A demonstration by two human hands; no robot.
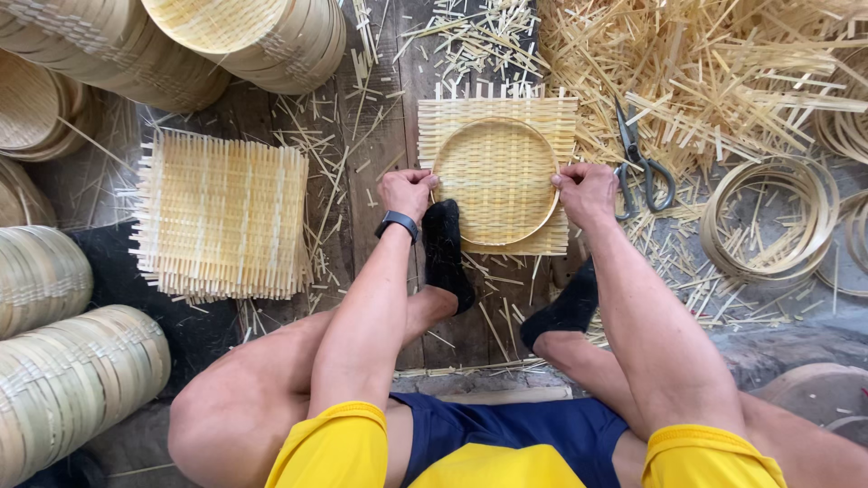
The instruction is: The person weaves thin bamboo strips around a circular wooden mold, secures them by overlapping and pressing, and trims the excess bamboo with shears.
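A square woven bamboo mat point(498, 115) lies on the wooden floor between my feet, with a round bamboo hoop point(496, 127) pressed onto it. My left hand point(406, 192) grips the hoop's left edge and the mat under it. At the hoop's right edge my right hand point(586, 190) pinches it the same way. A black watch band sits on my left wrist. My black-socked foot point(446, 253) rests on the mat's near left edge; the other foot point(562, 312) is further back on the right.
A pile of square woven mats point(223, 215) lies at left. Stacks of finished round baskets point(244, 36) fill the top left and left edge. Scissors point(639, 161) lie right of the mat amid loose bamboo strips point(714, 72). Coiled bamboo hoops point(773, 217) sit at right.
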